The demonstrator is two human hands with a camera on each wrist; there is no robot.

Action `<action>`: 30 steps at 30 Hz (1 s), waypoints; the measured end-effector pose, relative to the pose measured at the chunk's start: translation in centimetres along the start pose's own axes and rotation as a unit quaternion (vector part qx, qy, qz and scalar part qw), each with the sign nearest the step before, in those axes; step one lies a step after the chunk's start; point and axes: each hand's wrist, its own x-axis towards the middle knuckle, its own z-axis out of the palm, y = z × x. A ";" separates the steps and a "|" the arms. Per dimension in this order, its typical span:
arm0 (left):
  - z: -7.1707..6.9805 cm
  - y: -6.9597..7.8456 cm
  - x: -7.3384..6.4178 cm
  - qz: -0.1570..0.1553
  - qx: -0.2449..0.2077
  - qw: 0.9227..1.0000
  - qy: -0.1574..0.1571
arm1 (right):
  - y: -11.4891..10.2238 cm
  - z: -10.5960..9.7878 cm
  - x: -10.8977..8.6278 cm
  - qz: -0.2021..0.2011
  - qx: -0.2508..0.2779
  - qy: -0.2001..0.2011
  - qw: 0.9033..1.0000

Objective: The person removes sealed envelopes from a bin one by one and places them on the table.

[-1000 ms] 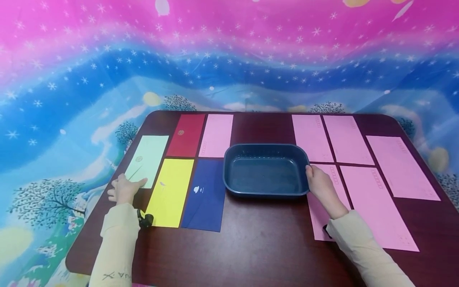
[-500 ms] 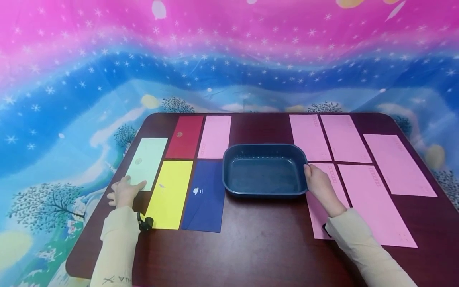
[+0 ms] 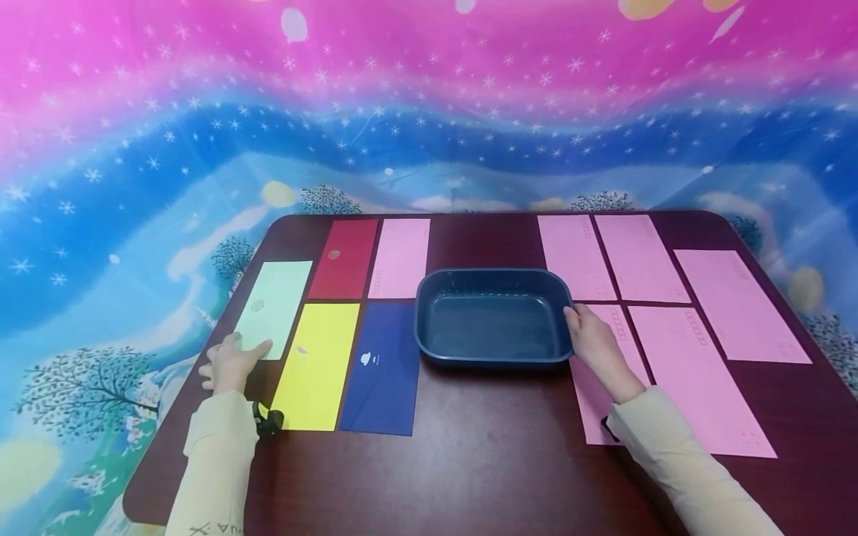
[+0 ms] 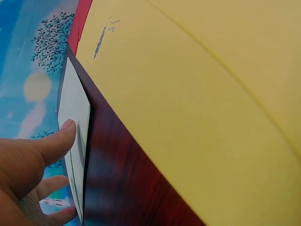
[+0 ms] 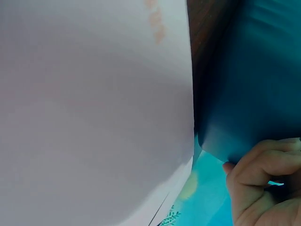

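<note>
My left hand [image 3: 231,362] rests at the near end of a pale green envelope [image 3: 276,298] on the table's left side. Its fingers are spread, and in the left wrist view the thumb [image 4: 59,143] touches the envelope's face. At the middle of the table stands a dark blue rectangular plastic basin [image 3: 496,361], with nothing visible inside. My right hand [image 3: 599,350] grips the basin's right rim, its fingers curled, as the right wrist view also shows. Beside the left hand lies a yellow envelope [image 3: 322,372].
Left of the basin lie a red envelope [image 3: 345,257], a pink envelope [image 3: 401,257] and a dark blue envelope [image 3: 382,387]. Several pink envelopes [image 3: 697,372] lie flat on the right. The dark brown table [image 3: 496,461] meets a patterned cloth backdrop [image 3: 429,112] behind.
The head view has shifted slightly, moving the scene a little within the frame. Both hands keep their places on the pale green envelope and the basin.
</note>
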 end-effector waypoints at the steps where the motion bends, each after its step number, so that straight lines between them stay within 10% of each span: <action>1: 0.0 0.0 0.0 0.000 -0.001 1.000 -0.001 | 0.0 0.0 0.1 0.003 0.000 -0.005 1.000; 30: -0.7 1.8 0.5 0.015 -0.014 0.999 0.027 | 1.5 -2.4 1.3 0.038 0.017 -0.058 0.997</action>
